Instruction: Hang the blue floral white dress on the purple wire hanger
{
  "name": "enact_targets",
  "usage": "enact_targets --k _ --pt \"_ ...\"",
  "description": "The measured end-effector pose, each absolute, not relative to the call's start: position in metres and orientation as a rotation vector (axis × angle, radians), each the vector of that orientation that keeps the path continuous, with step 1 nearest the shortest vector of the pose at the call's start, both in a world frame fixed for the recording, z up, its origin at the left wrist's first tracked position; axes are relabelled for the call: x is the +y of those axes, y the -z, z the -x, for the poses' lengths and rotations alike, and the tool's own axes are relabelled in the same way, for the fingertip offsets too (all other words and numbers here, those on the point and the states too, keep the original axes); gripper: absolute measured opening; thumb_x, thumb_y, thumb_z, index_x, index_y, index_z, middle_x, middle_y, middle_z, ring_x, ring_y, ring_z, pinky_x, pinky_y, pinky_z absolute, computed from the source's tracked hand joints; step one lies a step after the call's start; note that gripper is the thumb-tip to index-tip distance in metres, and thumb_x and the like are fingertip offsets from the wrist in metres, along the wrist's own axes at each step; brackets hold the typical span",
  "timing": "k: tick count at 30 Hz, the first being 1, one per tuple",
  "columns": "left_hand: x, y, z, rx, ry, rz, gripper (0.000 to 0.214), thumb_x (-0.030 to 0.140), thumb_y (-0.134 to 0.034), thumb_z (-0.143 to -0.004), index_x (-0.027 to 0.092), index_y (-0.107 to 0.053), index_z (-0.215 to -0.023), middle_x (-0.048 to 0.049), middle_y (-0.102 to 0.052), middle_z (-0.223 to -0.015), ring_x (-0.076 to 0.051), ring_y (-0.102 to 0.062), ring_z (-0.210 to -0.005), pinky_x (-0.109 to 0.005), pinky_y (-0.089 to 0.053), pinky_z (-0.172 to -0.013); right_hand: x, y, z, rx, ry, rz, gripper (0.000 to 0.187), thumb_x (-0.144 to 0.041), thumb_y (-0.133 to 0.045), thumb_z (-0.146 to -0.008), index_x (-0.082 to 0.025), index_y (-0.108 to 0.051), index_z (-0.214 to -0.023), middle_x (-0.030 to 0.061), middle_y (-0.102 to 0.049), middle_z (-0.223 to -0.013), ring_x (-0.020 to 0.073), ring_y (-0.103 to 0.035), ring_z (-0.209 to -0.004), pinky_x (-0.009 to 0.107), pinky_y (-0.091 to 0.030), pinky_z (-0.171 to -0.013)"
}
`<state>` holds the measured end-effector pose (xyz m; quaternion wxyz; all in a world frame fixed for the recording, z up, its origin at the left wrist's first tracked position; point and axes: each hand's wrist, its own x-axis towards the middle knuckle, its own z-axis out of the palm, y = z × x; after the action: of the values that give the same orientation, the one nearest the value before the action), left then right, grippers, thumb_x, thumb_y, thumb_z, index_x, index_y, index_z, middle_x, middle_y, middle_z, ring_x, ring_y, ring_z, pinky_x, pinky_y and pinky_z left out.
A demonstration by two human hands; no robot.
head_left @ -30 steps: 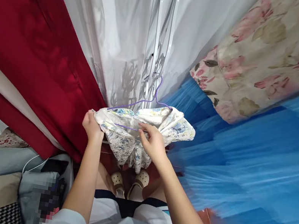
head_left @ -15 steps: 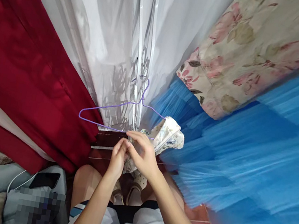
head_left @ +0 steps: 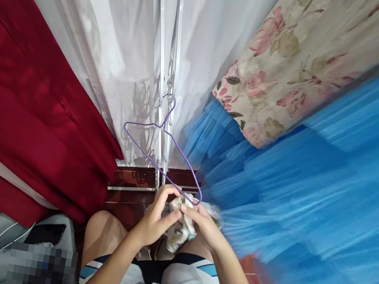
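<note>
A purple wire hanger (head_left: pixel 182 157) hangs tilted in front of the white fabric, its right end low by my hands. A light floral garment (head_left: pixel 178 235) is bunched below that end; I cannot tell what kind of garment it is. My left hand (head_left: pixel 157 217) grips the garment's left side between thumb and fingers, with its fingertips close to the hanger's lower bar. My right hand (head_left: pixel 206 225) is closed on the right side, thumb on the cloth. The fingers behind the garment are partly hidden.
White sheer fabric (head_left: pixel 119 41) and white metal poles (head_left: pixel 162 49) stand ahead. Red cloth (head_left: pixel 35 100) hangs left; floral fabric (head_left: pixel 259 81) and blue tulle (head_left: pixel 312 193) hang right. A dark phone (head_left: pixel 46 232) with a white cable lies on a grey seat, lower left.
The hanger has turned, its right end dropping toward me. The garment has slipped from the hanger's right shoulder into a bunch in both hands. My right hand has moved right and down.
</note>
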<state>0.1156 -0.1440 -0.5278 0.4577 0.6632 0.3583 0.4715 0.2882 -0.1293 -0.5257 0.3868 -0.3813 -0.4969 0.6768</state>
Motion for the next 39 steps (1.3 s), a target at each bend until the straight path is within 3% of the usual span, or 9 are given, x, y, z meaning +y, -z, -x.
enact_targets --k 4,8,11,16,21,25,31,35,39 --pt "-0.145 0.531 -0.094 0.606 -0.936 -1.43 0.049 0.053 -0.049 -0.095 0.02 -0.043 -0.131 -0.0144 -0.056 -0.123 -0.028 -0.052 -0.118 -0.044 -0.037 -0.103 -0.13 0.504 -0.296 -1.734 -2.053 0.733 0.024 -0.033 -0.071 -0.08 -0.015 -0.056 -0.073 -0.0049 -0.045 -0.064 0.0081 -0.037 -0.057 0.021 -0.034 -0.055" --pt "-0.147 0.527 -0.092 0.527 -0.979 -1.327 0.051 0.055 -0.051 -0.093 0.021 -0.044 -0.13 -0.0133 -0.061 -0.117 -0.028 -0.056 -0.114 -0.043 -0.037 -0.103 -0.14 0.478 -0.289 -2.272 -1.865 0.541 0.008 -0.009 -0.059 -0.076 -0.014 -0.055 -0.07 -0.0057 -0.047 -0.063 0.0072 -0.041 -0.058 0.019 -0.036 -0.056" --pt "-0.147 0.529 -0.092 0.547 -0.879 -1.4 0.051 0.062 -0.049 -0.091 0.015 -0.06 -0.106 -0.0105 -0.063 -0.097 -0.024 -0.059 -0.094 -0.035 -0.044 -0.087 -0.144 0.456 -0.292 -2.423 -1.579 0.578 0.013 -0.003 -0.054 -0.072 -0.015 -0.054 -0.067 -0.0068 -0.044 -0.06 0.0064 -0.037 -0.055 0.018 -0.032 -0.053" --pt "-0.148 0.543 -0.079 0.828 -0.688 -1.632 0.048 0.059 -0.061 -0.084 0.011 -0.063 -0.077 -0.0035 -0.056 -0.073 -0.015 -0.049 -0.07 -0.025 -0.04 -0.065 -0.114 0.428 -0.324 -2.295 -1.21 0.936 0.013 -0.007 -0.052 -0.079 -0.015 -0.062 -0.073 -0.0027 -0.055 -0.065 0.0101 -0.045 -0.059 0.022 -0.035 -0.055" --pt "-0.143 0.539 -0.048 1.196 -0.838 -1.735 0.033 0.041 -0.059 -0.09 0.012 -0.065 -0.077 -0.0024 -0.061 -0.076 -0.014 -0.049 -0.071 -0.023 -0.04 -0.066 -0.056 0.445 -0.322 -2.003 -1.043 0.905 0.013 -0.018 -0.058 -0.083 -0.017 -0.067 -0.091 0.0034 -0.065 -0.086 0.0171 -0.057 -0.077 0.026 -0.044 -0.069" --pt "-0.141 0.526 -0.027 1.245 -1.0 -1.702 0.032 0.04 -0.055 -0.093 0.013 -0.065 -0.079 -0.0013 -0.059 -0.073 -0.013 -0.047 -0.067 -0.022 -0.039 -0.062 -0.031 0.47 -0.286 -1.759 -1.068 0.78 0.044 -0.028 -0.065 -0.084 -0.024 -0.056 -0.127 0.0061 -0.06 -0.112 0.0153 -0.057 -0.079 0.028 -0.048 -0.071" --pt "-0.134 0.518 -0.005 1.347 -1.073 -1.874 0.02 0.029 -0.05 -0.094 0.016 -0.064 -0.094 -0.0045 -0.062 -0.089 -0.017 -0.055 -0.08 -0.027 -0.043 -0.074 -0.033 0.476 -0.261 -1.555 -1.322 0.816 0.046 -0.035 -0.064 -0.086 -0.021 -0.059 -0.13 -0.0045 -0.049 -0.065 0.0102 -0.041 -0.051 0.023 -0.033 -0.047" --pt "-0.118 0.531 0.022 1.399 -0.74 -2.149 0.014 0.016 -0.055 -0.082 0.02 -0.065 -0.09 -0.0034 -0.063 -0.087 -0.019 -0.056 -0.08 -0.03 -0.043 -0.077 -0.036 0.464 -0.275 -1.475 -1.264 0.903 0.043 -0.034 -0.067 -0.082 -0.016 -0.066 -0.122 -0.0026 -0.057 -0.066 0.0104 -0.046 -0.052 0.023 -0.035 -0.05" --pt "-0.089 0.546 0.063 1.36 -0.51 -2.296 0.022 0.016 -0.055 -0.077 0.023 -0.07 -0.091 -0.0042 -0.069 -0.092 -0.023 -0.059 -0.093 -0.036 -0.038 -0.096 -0.033 0.445 -0.294 -1.532 -1.183 1.021 0.042 -0.037 -0.068 -0.082 -0.013 -0.071 -0.117 -0.002 -0.061 -0.063 0.0091 -0.043 -0.048 0.023 -0.032 -0.047"
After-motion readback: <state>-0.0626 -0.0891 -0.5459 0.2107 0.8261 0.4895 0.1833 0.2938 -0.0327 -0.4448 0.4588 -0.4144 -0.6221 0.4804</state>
